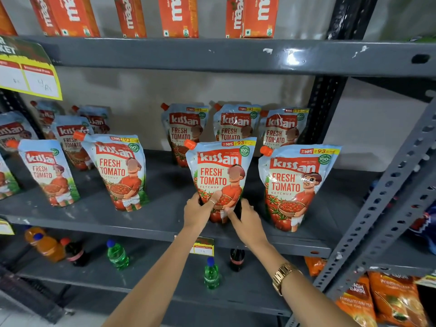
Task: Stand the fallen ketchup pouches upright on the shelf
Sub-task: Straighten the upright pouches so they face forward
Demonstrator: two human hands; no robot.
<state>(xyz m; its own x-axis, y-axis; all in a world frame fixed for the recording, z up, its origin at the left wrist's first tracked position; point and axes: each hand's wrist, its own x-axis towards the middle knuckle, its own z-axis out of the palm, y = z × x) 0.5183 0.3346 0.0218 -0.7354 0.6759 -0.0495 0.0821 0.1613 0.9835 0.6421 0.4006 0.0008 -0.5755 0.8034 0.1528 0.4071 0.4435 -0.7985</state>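
Grey steel shelf (165, 223), pouches all round! Both hands clamp the centre pouch (219, 175) low down, left hand (200, 210) at seven o'clock, right hand (243, 214) at five. Best flatten the base before letting go.

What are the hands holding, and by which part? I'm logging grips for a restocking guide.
Both hands, left hand and right hand, hold one upright ketchup pouch by its bottom end, fingers on its lower front.

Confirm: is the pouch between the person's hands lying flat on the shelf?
No, the ketchup pouch stands upright near the shelf front, with the left hand and right hand at its base.
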